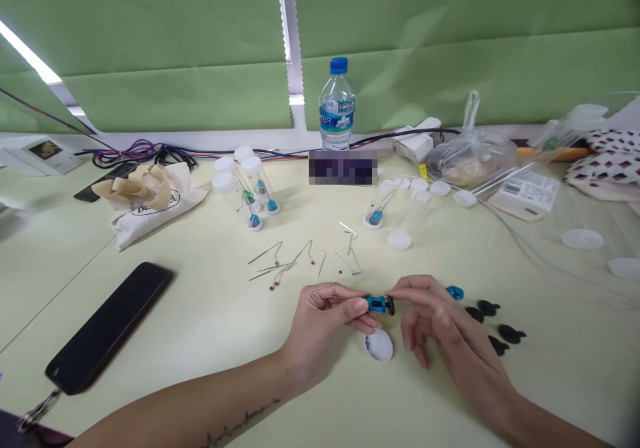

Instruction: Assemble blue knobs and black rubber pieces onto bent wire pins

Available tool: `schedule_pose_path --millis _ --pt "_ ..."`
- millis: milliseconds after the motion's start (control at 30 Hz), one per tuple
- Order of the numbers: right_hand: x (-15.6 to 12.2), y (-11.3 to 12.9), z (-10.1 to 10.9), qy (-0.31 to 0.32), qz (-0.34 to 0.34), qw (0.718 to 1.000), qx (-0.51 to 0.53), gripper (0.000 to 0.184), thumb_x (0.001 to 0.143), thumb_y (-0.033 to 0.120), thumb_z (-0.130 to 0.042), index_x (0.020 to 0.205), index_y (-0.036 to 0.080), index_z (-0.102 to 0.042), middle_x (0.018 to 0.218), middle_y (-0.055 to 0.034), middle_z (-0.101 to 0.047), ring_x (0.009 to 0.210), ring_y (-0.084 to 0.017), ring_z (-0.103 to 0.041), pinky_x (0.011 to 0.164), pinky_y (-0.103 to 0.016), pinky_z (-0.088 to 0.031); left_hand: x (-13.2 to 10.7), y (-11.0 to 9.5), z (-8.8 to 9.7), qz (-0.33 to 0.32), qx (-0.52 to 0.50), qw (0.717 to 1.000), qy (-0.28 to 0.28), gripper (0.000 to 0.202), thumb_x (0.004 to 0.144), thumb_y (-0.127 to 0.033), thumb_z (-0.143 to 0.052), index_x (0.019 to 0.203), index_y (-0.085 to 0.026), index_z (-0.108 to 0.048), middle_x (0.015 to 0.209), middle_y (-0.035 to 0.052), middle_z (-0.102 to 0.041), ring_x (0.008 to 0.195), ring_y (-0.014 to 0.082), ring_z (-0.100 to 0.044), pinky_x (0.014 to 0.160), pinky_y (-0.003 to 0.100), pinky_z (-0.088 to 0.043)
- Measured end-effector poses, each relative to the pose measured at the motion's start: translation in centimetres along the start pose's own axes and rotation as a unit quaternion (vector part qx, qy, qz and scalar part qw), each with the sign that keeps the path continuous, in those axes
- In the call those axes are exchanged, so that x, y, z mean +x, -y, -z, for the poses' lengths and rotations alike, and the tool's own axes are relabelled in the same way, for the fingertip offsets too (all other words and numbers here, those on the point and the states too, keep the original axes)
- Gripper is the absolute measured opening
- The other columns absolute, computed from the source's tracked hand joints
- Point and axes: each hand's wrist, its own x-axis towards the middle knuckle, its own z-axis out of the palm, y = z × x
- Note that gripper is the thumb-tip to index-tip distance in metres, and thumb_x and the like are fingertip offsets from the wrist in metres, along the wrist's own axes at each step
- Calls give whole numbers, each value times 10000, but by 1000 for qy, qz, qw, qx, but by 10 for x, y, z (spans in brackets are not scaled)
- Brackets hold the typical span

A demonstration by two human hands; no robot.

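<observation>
My left hand [325, 318] is closed in a pinch on a small blue part [376, 303] with a thin bent wire sticking out to the left. My right hand [435, 318] touches the part's black end with thumb and forefinger, its other fingers loosely curled. A white cap [380, 346] lies on the table just below the hands. Several bent wires [300, 261] lie in front of the hands. Another blue piece [455, 293] and several black caps [495, 325] lie to the right.
A black phone [113, 325] lies at the left. Clear tubes with white caps [247, 185] stand behind the wires. A water bottle [337, 105], a cloth bag [150, 198], a plastic bag [470, 158] and loose white lids [425, 191] sit further back.
</observation>
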Motion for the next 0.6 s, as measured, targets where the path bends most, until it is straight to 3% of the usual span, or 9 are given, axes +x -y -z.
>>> schedule_pose_path --millis 600 --pt "-1 -5 2 -6 2 1000 -7 421 1009 417 -276 1220 265 -607 1051 -69 -475 563 -93 -528 435 -260 -478 -1 0 1 -2 -2 1000 5 109 745 -214 -778 753 -111 -744 643 72 -734 593 133 -688 631 235 -552"
